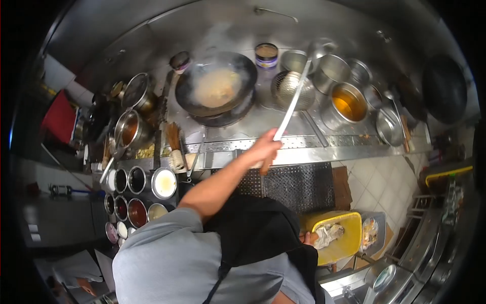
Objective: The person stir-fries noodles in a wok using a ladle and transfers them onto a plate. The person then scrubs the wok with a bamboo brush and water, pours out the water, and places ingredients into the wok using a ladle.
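My left hand (266, 148) is closed around the long handle of a ladle (293, 104), whose wooden end sticks out below the fist. The ladle's bowl reaches up among the metal pots at the back of the counter, above a perforated strainer (292, 91). To the left, a wok (185, 93) sits on the burner with pale, steaming liquid in it. Down at my right side, my right hand (307, 238) is partly hidden by the black apron. Its fingers look curled beside a crumpled whitish cloth (329, 235) at the yellow bin (349, 245); what they hold is unclear.
A pot of orange liquid (348, 103) stands right of the strainer, with an open can (266, 54) behind. On the left are a brush (174, 147), a pot of reddish sauce (129, 129) and several sauce containers (164, 183). A black mat (298, 187) covers the floor. Another person's hand (86, 286) shows lower left.
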{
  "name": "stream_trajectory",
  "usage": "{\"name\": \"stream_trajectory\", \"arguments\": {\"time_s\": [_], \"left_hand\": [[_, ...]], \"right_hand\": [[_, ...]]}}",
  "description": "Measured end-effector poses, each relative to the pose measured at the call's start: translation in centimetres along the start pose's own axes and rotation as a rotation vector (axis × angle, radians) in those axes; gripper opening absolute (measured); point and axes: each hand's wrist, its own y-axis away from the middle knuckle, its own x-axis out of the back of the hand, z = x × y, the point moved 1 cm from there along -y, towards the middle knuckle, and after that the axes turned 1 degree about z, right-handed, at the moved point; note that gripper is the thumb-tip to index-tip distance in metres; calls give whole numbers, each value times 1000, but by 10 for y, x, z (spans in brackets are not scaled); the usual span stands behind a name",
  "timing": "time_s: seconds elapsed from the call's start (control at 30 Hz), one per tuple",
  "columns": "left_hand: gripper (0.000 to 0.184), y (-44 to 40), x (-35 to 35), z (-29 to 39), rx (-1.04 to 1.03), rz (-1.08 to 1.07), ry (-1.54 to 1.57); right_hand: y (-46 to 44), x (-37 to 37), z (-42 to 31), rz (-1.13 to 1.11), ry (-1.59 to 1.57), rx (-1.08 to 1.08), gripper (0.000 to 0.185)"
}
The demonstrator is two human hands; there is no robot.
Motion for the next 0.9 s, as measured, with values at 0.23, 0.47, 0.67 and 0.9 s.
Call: {"name": "stream_trajectory", "arguments": {"time_s": [0.23,0.47,0.67,0.9], "left_hand": [[47,90,243,22,-28,590,-606],[59,24,396,-11,42,752,-838],[66,-10,410,-17,84,543,-820],[64,80,429,11,82,371,-1136]], "right_hand": [[-122,-152,-120,-229,-23,106,49],[-145,-416,-190,-637,-187,-79,63],[-132,-552,-219,-647,-115,-282,62],[-148,-608,-226,-642,-38,-491,29]]}}
